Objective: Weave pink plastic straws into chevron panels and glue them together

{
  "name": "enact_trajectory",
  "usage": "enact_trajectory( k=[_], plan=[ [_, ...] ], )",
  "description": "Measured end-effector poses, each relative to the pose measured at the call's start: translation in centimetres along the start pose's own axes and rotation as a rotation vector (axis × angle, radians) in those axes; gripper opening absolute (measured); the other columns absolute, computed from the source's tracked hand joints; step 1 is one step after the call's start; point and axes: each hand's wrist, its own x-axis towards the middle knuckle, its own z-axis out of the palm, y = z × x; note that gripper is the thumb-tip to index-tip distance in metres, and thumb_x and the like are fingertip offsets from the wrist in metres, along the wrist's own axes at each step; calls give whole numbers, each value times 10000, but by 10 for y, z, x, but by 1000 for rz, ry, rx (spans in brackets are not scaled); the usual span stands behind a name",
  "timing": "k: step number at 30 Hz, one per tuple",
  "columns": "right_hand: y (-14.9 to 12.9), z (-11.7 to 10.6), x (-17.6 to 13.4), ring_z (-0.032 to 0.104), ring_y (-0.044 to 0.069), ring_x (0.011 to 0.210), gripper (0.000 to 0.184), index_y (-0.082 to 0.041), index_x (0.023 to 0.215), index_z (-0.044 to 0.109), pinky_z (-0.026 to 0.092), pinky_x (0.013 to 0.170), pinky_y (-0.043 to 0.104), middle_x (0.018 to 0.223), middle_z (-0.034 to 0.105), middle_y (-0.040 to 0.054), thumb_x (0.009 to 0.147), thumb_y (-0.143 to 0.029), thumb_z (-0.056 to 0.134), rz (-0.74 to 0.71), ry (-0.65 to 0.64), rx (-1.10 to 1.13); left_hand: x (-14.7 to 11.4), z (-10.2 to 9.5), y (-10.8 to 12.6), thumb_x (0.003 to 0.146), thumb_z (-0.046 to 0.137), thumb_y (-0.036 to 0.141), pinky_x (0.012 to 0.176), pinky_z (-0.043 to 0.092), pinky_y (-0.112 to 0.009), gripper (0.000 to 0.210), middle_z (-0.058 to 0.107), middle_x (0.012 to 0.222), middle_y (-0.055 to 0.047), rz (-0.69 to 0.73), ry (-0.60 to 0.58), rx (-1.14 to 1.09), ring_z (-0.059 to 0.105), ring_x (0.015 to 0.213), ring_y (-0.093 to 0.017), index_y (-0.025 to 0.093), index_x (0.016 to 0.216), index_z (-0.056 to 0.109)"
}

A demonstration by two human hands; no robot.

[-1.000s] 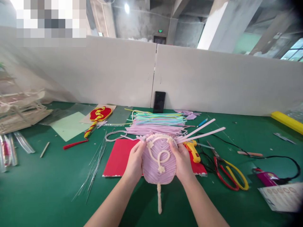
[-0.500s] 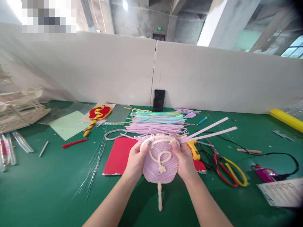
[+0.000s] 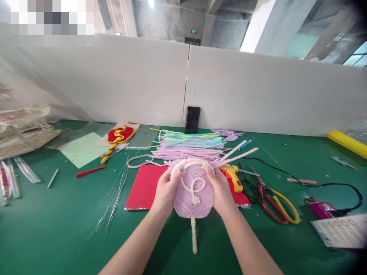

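Between my two hands is a lilac fan [image 3: 183,198] made of pipe cleaners, with a cream handle [image 3: 194,236] pointing down toward me. My left hand [image 3: 165,191] grips its left edge, thumb on the face. On the opposite edge, my right hand [image 3: 223,193] is closed the same way. A cream pipe cleaner [image 3: 197,191] curls over the face, ending in a small flower shape, and another cream strip runs along the top edge under my thumbs. Two long lilac pipe cleaners [image 3: 241,152] stick out past the upper right. My other fingers are hidden behind the fan.
Behind the fan lie a red board [image 3: 143,187] and a pile of pastel pipe cleaners [image 3: 190,147]. To the right are a yellow glue gun [image 3: 235,179], scissors [image 3: 276,202] and a black cable [image 3: 338,185]. Thin wires [image 3: 113,200] and a red-yellow fan [image 3: 122,134] lie left. A phone [image 3: 192,119] leans on the partition.
The two long lilac pipe cleaners have swung toward the left and look shorter. The fan has tilted slightly in my hands, which keep their hold on both edges.
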Motion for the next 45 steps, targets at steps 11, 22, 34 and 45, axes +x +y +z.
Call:
enact_trajectory(
  k=[11, 22, 34, 45],
  plan=[
    [9, -4, 2, 536, 259, 1101, 340, -221, 1034, 648, 400, 946, 411, 1060, 671, 43, 750, -405, 625, 20, 52, -85, 11, -10, -7, 737, 621, 370, 854, 483, -350, 274, 718, 928, -74, -169, -3, -170, 641, 928, -261, 165, 904, 688],
    [7, -8, 0, 547, 186, 708, 296, -198, 751, 592, 415, 642, 281, 679, 593, -4, 773, -488, 540, -93, 142, -631, 18, -15, -12, 769, 575, 352, 890, 471, -343, 317, 690, 1039, -36, -152, 4, -248, 619, 986, -234, 206, 1041, 648],
    [1, -15, 0, 412, 152, 571, 324, -203, 594, 518, 338, 540, 259, 574, 463, -17, 727, -493, 580, -107, 187, -759, 21, -15, -7, 792, 535, 373, 937, 430, -361, 367, 654, 1115, -58, -227, -99, -231, 600, 1024, -248, 205, 1107, 621],
    [4, -25, 9, 498, 184, 630, 327, -201, 624, 572, 395, 561, 276, 606, 546, 5, 675, -521, 622, -18, 279, -661, 46, -5, 3, 823, 485, 381, 933, 420, -346, 393, 685, 1044, -70, -371, -280, -221, 596, 1026, -257, 162, 1122, 617]
  ],
)
